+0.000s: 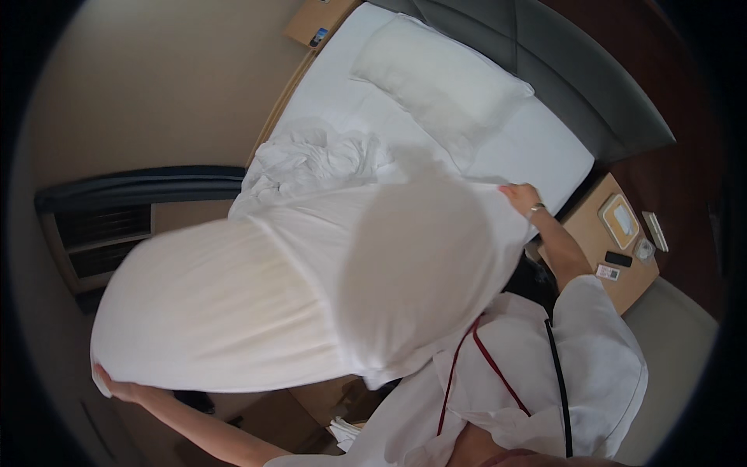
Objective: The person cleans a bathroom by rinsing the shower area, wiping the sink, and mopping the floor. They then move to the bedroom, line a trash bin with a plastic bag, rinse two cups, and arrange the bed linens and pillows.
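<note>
Both of my hands hold up a large white cloth [233,303], a sheet or bedding cover, spread wide between them. My left hand [119,385] grips its edge at the lower left. At the opposite end, my right hand [521,197] pinches another edge over the near side of the bed, with a wristwatch on that wrist. Under and beyond the cloth lies the bed's white bottom sheet [332,87]. A white pillow [443,70] rests near the headboard, and crumpled white bedding [318,153] lies at the far side of the mattress.
A grey padded headboard [572,76] borders the bed. The right bedside table [630,280] bears a tissue box [618,222], a dark remote or phone [618,259], a printed card [607,272] and a glass [643,250]. Another bedside table [303,20] stands beyond; a window [105,239] is at left.
</note>
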Motion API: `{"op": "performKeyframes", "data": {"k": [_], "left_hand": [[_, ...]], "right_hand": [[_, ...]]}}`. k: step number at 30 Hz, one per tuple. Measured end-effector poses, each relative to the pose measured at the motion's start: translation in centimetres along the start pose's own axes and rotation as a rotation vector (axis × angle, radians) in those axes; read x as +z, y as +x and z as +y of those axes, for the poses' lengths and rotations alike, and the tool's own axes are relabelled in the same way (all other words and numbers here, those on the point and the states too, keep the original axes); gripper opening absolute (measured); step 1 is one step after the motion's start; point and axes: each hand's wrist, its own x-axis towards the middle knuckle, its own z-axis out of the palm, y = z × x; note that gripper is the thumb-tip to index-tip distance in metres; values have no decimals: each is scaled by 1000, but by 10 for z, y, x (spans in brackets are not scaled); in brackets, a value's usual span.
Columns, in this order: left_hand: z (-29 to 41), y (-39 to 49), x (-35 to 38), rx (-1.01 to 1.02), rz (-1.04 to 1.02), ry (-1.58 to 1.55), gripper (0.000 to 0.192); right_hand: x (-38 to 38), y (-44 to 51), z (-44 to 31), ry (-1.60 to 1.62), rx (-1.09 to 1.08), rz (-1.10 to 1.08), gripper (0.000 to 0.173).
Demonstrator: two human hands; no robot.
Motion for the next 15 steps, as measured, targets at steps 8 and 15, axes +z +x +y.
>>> {"op": "performKeyframes", "data": {"k": [8,15], "left_hand": [[18,7,15,347,145,223,62],[-295,-98,76,-69,-729,1090,46]], "right_hand": [[-119,60,222,-749,646,79,33],[15,201,196,287,533,341,73]]}}
